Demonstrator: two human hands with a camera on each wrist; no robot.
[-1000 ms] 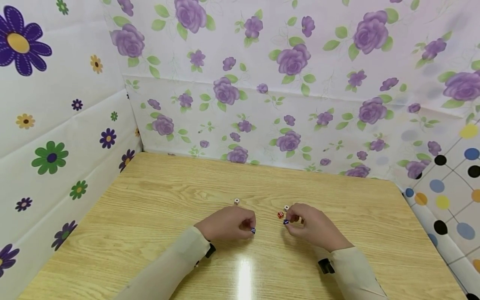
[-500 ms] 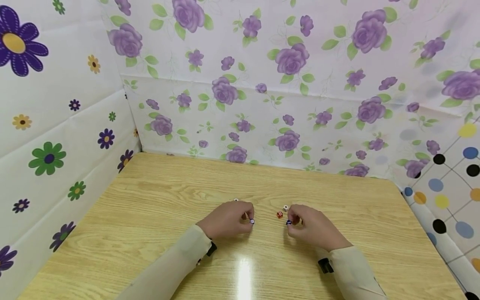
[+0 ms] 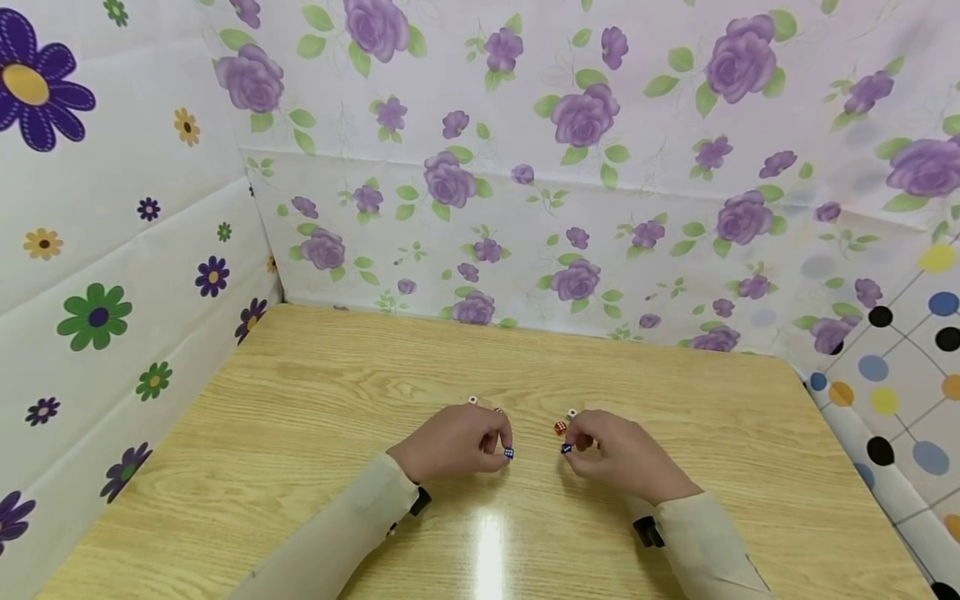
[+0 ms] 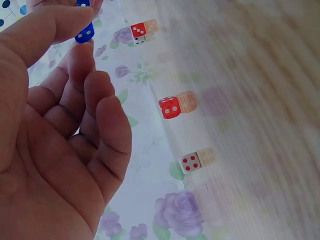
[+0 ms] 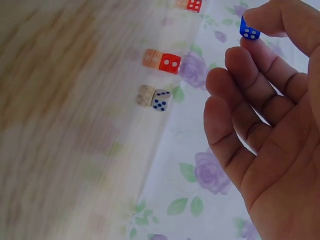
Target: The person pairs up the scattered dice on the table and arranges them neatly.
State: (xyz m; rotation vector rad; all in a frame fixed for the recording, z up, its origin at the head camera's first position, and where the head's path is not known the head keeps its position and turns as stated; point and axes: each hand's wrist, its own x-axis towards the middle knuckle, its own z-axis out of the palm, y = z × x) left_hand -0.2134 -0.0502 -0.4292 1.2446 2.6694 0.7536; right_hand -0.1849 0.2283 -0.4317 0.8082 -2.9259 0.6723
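Observation:
My left hand (image 3: 457, 442) pinches a small blue die (image 3: 508, 453) with white pips between thumb and forefinger. Opposite it, my right hand (image 3: 626, 450) holds a second blue die (image 5: 250, 31) the same way, a short gap away. Past the right fingertips lie a red die (image 3: 560, 427) and a white die with blue pips (image 5: 162, 100). Beyond the left hand is another white die (image 3: 472, 400), its pips red in the left wrist view, and another red die (image 4: 170, 107), mostly hidden by the hand in the head view.
The dice stand on a light wood-grain table (image 3: 360, 358), glossy enough to reflect them. Flowered cloth (image 3: 525, 250) rises behind the table's far edge, with more patterned cloth at both sides. A dark band (image 3: 649, 532) sits at the right wrist.
The left hand with its blue die went a little away from me, then partly back. The right hand's blue die has shifted slightly left. The loose dice near the right hand stay put.

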